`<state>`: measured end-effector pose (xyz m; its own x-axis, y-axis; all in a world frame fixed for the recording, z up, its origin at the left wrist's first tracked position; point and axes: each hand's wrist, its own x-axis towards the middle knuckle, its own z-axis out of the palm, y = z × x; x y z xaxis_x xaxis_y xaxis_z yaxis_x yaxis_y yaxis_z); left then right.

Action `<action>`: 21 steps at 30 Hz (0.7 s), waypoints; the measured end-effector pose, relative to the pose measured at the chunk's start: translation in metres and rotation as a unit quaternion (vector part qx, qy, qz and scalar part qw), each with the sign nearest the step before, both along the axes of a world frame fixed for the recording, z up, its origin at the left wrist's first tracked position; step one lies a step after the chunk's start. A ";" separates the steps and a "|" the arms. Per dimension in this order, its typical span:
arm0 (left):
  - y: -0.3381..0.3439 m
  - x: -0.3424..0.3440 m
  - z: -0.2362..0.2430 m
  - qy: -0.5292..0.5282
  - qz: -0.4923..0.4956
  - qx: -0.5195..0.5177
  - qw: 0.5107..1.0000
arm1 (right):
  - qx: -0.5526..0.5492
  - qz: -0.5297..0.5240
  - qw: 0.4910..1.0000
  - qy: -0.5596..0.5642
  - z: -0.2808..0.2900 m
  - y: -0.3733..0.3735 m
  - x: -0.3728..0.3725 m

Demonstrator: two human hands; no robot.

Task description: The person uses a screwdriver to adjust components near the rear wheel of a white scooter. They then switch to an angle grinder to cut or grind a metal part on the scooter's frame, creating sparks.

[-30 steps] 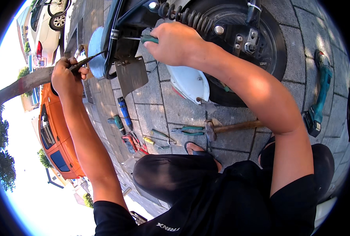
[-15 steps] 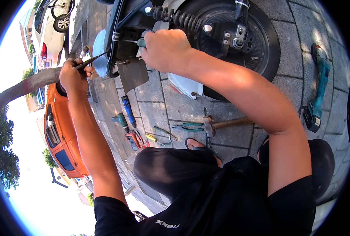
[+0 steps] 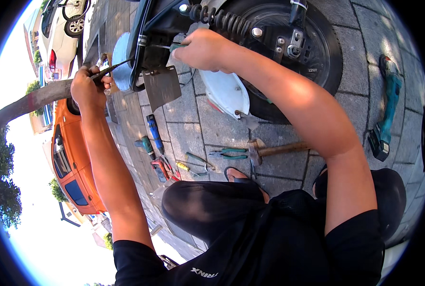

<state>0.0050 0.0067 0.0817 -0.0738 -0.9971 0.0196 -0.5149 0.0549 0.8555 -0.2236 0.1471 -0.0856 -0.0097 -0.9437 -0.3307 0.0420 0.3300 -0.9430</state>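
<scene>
Outdoors, on grey rectangular pavers (image 3: pixel 181 133) with a grainy face and dark joints, the scene runs from a glossy orange vehicle (image 3: pixel 76 157) at left to the left hand (image 3: pixel 88 90), its fingers curled round a dark, slender pointed tool (image 3: pixel 108 69) that slants up toward a pale blue disc (image 3: pixel 122 71); next comes the black metal frame (image 3: pixel 138 52), with a stiff brown-grey flap (image 3: pixel 163 88) below it (blue and green tools lie further down on the paving), then the right hand (image 3: pixel 205 51), clenched on the green handle of a screwdriver (image 3: pixel 175 46) whose thin shaft points left at the frame, though whether the tip touches I cannot tell; beyond are a coiled spring (image 3: pixel 227 23), a smooth white cover (image 3: pixel 229 93), a wooden-handled hammer (image 3: pixel 284 148), a black rubber-tyred wheel (image 3: pixel 329 62) and, rightmost, a teal power tool (image 3: pixel 391 100)
</scene>
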 end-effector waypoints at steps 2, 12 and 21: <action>-0.003 0.002 0.000 -0.012 -0.012 -0.007 1.000 | 0.062 -0.021 0.997 -0.050 0.000 -0.005 0.001; -0.019 0.019 -0.005 0.007 -0.020 0.005 1.000 | -0.114 -0.047 0.986 0.109 0.002 0.006 0.006; -0.020 0.030 -0.009 0.027 -0.023 0.025 0.999 | -0.253 0.033 0.784 0.566 0.006 0.019 0.017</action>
<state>0.0351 -0.0136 0.0729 -0.1193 -0.9926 -0.0248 -0.4652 0.0338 0.8845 -0.2071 0.1660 -0.0797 0.0287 -0.9620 0.2714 -0.9180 -0.1328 -0.3736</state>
